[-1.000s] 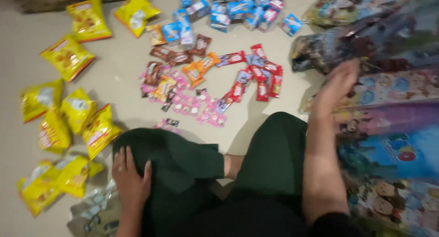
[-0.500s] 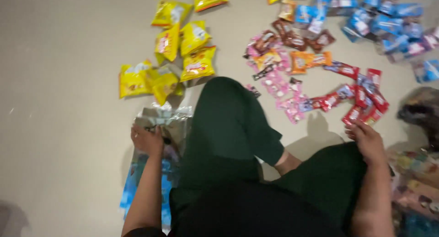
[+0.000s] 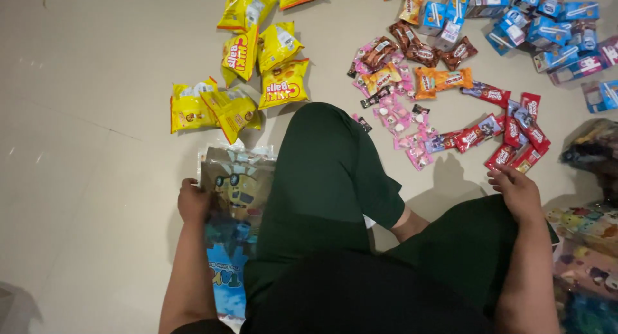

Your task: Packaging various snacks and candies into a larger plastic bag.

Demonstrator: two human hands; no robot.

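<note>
Floor (image 3: 84, 115): our left hand (image 3: 193, 202) clasps a printed bag (image 3: 237, 192); right hand (image 3: 517, 192), released, rests near red sweets (image 3: 515, 131); snack packets (image 3: 239, 76) beside.

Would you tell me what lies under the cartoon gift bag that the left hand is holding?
Under the cartoon gift bag held by the left hand, a blue printed bag sticks out on the floor. Anything further beneath is covered.

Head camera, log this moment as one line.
left hand: gripping printed bag | right hand: open, resting on knee | floor: yellow snack packs, red candy bars
</note>
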